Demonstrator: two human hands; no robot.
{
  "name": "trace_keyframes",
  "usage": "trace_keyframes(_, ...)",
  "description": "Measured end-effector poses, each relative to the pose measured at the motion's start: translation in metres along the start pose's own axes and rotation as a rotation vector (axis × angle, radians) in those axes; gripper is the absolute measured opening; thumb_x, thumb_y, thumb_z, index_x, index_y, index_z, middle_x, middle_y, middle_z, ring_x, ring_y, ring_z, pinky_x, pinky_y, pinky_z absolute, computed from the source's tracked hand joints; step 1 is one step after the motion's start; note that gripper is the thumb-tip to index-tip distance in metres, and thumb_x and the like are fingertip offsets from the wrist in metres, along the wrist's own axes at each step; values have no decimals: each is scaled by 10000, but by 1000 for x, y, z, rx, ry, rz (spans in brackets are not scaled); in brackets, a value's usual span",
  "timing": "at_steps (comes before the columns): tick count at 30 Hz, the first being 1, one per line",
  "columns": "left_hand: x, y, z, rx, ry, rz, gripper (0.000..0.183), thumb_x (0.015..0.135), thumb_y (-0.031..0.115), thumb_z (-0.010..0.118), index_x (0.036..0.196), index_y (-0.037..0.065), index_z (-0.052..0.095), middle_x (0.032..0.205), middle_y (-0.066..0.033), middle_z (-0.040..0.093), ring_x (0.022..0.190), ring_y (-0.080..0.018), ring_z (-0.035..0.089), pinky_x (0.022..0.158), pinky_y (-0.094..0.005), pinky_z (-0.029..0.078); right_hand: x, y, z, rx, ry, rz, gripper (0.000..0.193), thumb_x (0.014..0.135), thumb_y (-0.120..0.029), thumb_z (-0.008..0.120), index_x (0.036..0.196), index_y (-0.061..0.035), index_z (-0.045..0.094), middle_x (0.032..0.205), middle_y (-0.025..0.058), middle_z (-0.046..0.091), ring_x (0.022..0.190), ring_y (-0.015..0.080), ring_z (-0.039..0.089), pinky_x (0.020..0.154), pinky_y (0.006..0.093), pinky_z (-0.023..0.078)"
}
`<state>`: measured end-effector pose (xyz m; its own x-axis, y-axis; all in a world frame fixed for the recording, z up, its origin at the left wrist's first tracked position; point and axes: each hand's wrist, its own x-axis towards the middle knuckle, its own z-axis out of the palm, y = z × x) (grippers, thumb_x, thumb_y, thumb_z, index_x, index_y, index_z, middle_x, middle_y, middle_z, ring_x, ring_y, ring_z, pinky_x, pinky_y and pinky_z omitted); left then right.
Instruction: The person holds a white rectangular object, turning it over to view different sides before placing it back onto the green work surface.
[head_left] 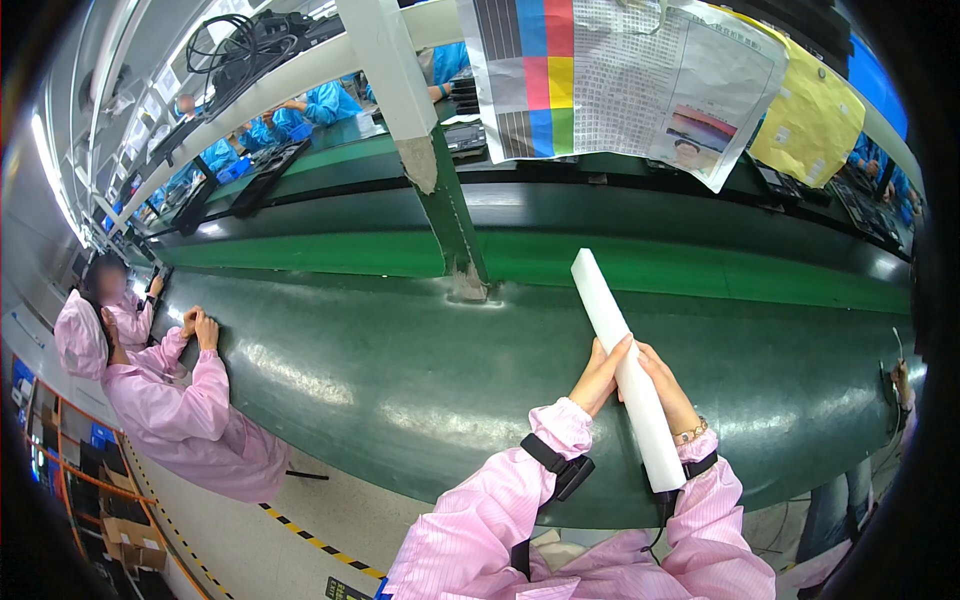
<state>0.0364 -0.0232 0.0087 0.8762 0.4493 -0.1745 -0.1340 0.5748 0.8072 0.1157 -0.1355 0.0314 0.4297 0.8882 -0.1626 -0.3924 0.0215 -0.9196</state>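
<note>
Left hand [600, 375] and right hand [668, 390] both clasp a white bar [625, 365] over the bare green conveyor belt [400, 360].

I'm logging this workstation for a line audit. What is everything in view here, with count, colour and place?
white bar: one, white, long, held over the belt
conveyor belt: one, dark green, across the middle
support post: one, white and green, centre
colour chart sheet: one, multicoloured, hanging top centre
yellow sheet: one, top right
co-worker: one, pink coat, left, hands on the belt edge
left hand: on the bar
right hand: on the bar
</note>
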Motion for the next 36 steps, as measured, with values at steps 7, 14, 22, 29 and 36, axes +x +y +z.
trace_keyframes(7,-1,0,-2,-3,-10,-1,550,937,460,560,1262,97,306,1041,-65,494,817,-134,587,509,-258,465,0,2,0,10,6,12,469,993,-346,472,1352,-51,411,954,72,617,690,120,619,615,246,532)
trace_keyframes(14,-2,2,1,-10,-15,-3,552,936,452,567,1269,98,308,1068,-62,495,867,-135,579,591,-265,491,-1,-1,0,-7,7,1,475,993,-349,469,1354,-46,408,947,68,612,688,117,615,616,243,529)
trace_keyframes(22,-3,2,-3,14,-31,-17,554,934,460,566,1265,98,309,1049,-67,498,839,-139,586,538,-264,480,0,1,1,5,-2,0,468,995,-344,466,1351,-45,408,946,71,611,686,121,616,619,249,529)
trace_keyframes(29,-2,1,1,-5,0,10,555,931,464,566,1262,100,308,1028,-66,498,818,-134,589,494,-256,460,2,4,-3,2,-13,-5,463,996,-339,464,1352,-48,408,949,77,614,685,126,616,618,252,530)
trace_keyframes(36,0,-2,-2,-6,-5,12,552,933,466,563,1261,102,308,1033,-63,495,816,-132,587,490,-252,455,2,3,-1,10,-11,0,460,993,-339,471,1348,-50,418,953,75,615,690,128,616,620,257,533)
